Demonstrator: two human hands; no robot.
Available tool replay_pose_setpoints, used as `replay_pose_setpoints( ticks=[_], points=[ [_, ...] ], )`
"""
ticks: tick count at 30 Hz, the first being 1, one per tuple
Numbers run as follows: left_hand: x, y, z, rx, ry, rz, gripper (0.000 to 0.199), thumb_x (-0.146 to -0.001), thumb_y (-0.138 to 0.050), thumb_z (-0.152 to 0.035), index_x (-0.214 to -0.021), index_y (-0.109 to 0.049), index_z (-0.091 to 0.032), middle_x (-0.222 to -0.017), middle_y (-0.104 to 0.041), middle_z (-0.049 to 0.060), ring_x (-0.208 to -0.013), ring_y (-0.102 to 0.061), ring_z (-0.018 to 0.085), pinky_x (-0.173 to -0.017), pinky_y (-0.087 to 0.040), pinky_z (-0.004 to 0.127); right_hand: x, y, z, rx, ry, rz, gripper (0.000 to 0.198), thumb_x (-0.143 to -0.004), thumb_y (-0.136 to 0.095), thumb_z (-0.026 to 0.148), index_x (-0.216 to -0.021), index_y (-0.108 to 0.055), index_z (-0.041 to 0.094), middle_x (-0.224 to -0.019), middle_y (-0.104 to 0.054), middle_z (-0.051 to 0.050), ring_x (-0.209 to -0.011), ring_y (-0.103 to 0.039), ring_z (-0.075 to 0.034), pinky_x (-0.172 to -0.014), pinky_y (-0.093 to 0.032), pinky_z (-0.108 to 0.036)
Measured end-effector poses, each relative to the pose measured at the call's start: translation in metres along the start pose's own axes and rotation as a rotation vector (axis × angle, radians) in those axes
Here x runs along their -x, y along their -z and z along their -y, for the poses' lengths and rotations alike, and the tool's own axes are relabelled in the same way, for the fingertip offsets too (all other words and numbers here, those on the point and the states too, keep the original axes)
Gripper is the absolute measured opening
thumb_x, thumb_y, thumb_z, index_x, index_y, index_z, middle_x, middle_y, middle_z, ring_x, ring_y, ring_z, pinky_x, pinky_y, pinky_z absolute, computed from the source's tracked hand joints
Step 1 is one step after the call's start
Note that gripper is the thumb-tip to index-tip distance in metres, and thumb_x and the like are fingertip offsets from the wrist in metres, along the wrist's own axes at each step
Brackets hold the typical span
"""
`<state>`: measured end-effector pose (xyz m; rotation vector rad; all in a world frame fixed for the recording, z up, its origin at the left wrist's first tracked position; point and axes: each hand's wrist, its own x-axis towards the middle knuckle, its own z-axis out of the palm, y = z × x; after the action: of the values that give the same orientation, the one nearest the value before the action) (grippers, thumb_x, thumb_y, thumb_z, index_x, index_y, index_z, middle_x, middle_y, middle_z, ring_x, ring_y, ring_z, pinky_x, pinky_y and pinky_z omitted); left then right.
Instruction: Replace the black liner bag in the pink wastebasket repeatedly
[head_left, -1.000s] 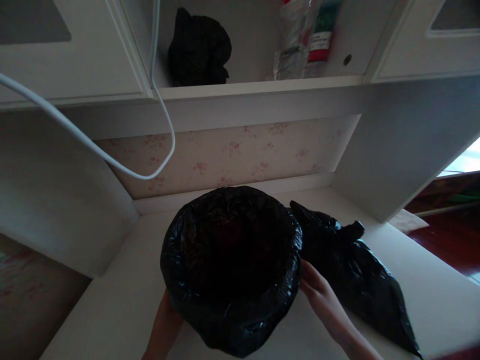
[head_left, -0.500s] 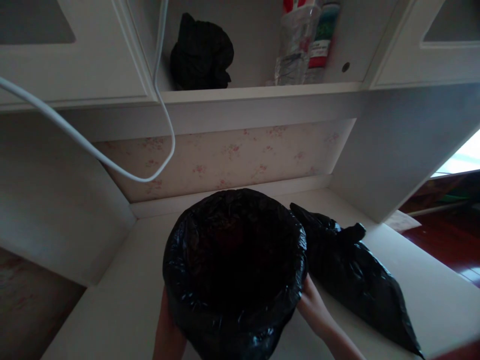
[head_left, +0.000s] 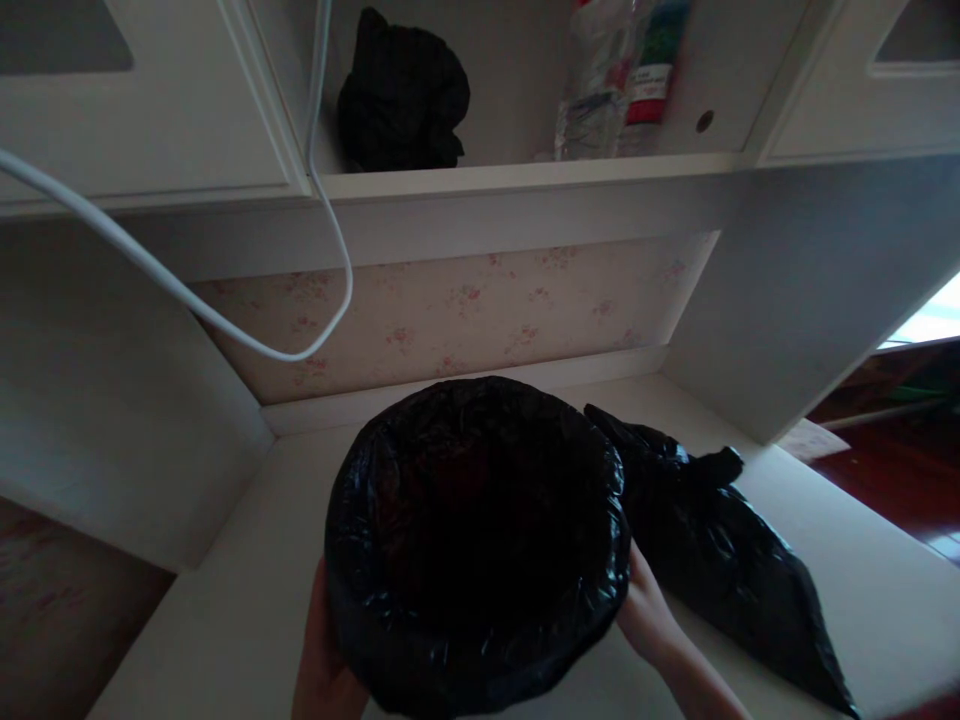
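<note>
A round trash bin (head_left: 457, 655), lined with a black plastic bag folded over its rim, is held between my two hands with its mouth turned up toward me. Inside it is dark, with a faint reddish tint on the inner wall. My left hand (head_left: 324, 650) presses against its left side, and my right hand (head_left: 643, 608) supports its right side just under the rim. The fingers of both hands are largely hidden behind the bin. To the right, a tied, filled black plastic bag (head_left: 739, 560) lies on the white surface (head_left: 225, 600).
Above is an open cabinet shelf (head_left: 525, 178) holding a crumpled black bag (head_left: 405, 95), a clear plastic bottle (head_left: 592, 110) and a red-and-green bottle (head_left: 651, 80). A white cable (head_left: 172, 285) hangs across the upper left. White side panels (head_left: 810, 260) flank the surface.
The bin has tilted a little and its rim looks wider, extending farther right. My hands have risen slightly with it, the right one also shifting right. The view has shifted a little.
</note>
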<state>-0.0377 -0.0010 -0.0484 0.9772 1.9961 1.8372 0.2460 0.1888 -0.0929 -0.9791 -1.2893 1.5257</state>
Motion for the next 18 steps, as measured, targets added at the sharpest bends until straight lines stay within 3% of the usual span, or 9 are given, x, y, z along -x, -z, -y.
replay_pose_setpoints(
  ticks=[5,10,14,18],
  points=[
    [0.009,0.004,-0.003,0.024,0.002,-0.060,0.077,-0.079,-0.081,-0.059,-0.149,-0.053,-0.044,-0.156,-0.057,0.002,-0.145,-0.050,0.041,-0.121,-0.041,0.061,0.006,-0.009,0.023,-0.091,0.021,-0.043,0.100,-0.076,-0.084,0.063,-0.162,-0.038,0.037,-0.162,-0.048,-0.006,-0.148,-0.049,-0.034,-0.120,-0.045,-0.048],
    [-0.006,0.026,0.004,-0.033,-0.089,0.019,0.068,-0.076,-0.083,-0.057,-0.141,-0.062,-0.047,-0.153,-0.060,0.002,-0.141,-0.054,0.042,-0.116,-0.046,0.064,-0.001,-0.002,0.042,-0.068,0.097,0.103,0.107,-0.072,-0.089,0.055,-0.163,-0.033,0.043,-0.171,-0.029,-0.002,-0.156,-0.034,-0.034,-0.125,-0.036,-0.050],
    [-0.025,0.028,-0.021,-0.042,-0.235,0.070,0.045,-0.087,-0.072,-0.055,-0.130,-0.071,-0.044,-0.151,-0.062,0.000,-0.137,-0.059,0.038,-0.112,-0.052,0.057,-0.012,0.010,0.057,-0.011,0.143,0.236,0.109,-0.070,-0.089,0.056,-0.162,-0.033,0.044,-0.172,-0.026,-0.001,-0.158,-0.027,-0.035,-0.126,-0.031,-0.052],
    [-0.041,0.025,-0.049,-0.176,-0.380,0.092,0.033,-0.095,-0.061,-0.051,-0.125,-0.074,-0.042,-0.150,-0.061,0.001,-0.138,-0.058,0.035,-0.115,-0.048,0.055,-0.021,0.016,0.074,0.063,0.046,0.256,0.090,-0.075,-0.082,0.066,-0.155,-0.049,0.040,-0.168,-0.037,-0.003,-0.157,-0.028,-0.038,-0.127,-0.025,-0.059]
  ],
)
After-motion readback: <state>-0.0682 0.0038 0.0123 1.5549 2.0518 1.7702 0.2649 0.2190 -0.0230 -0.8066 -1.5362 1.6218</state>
